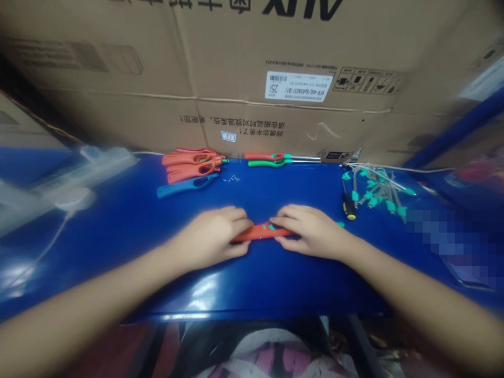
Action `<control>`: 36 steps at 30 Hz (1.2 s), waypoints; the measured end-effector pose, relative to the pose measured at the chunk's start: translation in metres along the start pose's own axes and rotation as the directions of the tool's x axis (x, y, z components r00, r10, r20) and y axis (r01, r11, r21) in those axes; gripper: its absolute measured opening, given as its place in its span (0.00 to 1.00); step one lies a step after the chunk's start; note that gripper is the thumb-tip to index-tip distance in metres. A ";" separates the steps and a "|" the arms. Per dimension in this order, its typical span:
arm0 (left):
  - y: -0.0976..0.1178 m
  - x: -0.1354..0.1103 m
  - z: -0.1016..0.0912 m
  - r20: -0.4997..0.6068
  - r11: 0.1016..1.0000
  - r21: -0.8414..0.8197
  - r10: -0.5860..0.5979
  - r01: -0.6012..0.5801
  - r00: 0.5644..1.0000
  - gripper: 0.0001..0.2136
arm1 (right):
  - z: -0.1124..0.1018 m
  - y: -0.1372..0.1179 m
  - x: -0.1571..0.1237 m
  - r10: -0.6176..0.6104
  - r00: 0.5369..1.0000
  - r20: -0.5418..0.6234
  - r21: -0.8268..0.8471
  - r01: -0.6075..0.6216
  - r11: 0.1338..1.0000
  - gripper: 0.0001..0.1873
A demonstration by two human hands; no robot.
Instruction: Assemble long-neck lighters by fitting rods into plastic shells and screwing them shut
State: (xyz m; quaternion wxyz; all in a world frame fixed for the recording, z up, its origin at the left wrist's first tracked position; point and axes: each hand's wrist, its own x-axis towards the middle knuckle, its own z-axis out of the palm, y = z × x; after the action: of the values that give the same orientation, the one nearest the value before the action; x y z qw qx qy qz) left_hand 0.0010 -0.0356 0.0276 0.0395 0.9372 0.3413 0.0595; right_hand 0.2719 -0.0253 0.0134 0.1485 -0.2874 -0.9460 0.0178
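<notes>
Both hands rest on the blue table (275,273) and grip one orange plastic handle piece (260,231) with a small green button on top. My left hand (214,237) is closed round its left end. My right hand (309,229) is closed round its right end. The piece lies flat between them, just above the table surface.
Behind the hands lie several orange handles and one blue handle (192,170), an orange and green long-nosed tool (275,159), a yellow-black screwdriver (348,202) and a heap of green-tipped metal rods (380,191). A large cardboard box (252,79) walls off the back. White cables lie at left (74,197).
</notes>
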 end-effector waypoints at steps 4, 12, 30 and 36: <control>-0.006 0.002 0.003 -0.059 0.996 -0.084 0.003 -0.007 0.998 0.13 | -0.001 0.001 -0.001 -0.012 0.999 -0.031 0.014 0.013 1.000 0.13; -0.003 0.003 0.004 -0.088 0.978 -0.206 0.012 -0.030 0.996 0.17 | -0.004 -0.001 -0.004 -0.055 0.989 -0.139 -0.084 0.043 0.996 0.16; -0.009 0.005 0.005 -0.131 0.970 -0.241 -0.055 0.022 0.990 0.16 | -0.014 0.004 -0.006 0.095 0.978 -0.184 -0.036 -0.104 0.994 0.13; 0.006 0.009 0.012 0.041 0.459 -0.869 -0.306 0.185 0.951 0.16 | -0.019 0.001 -0.004 0.056 0.983 -0.176 -0.050 -0.066 0.997 0.14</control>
State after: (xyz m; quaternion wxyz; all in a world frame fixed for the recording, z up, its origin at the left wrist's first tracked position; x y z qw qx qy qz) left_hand 0.0137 -0.0347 0.0168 0.4902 0.7258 0.3985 0.2723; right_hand 0.2809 -0.0276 0.0304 0.2223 -0.3209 -0.9202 -0.0292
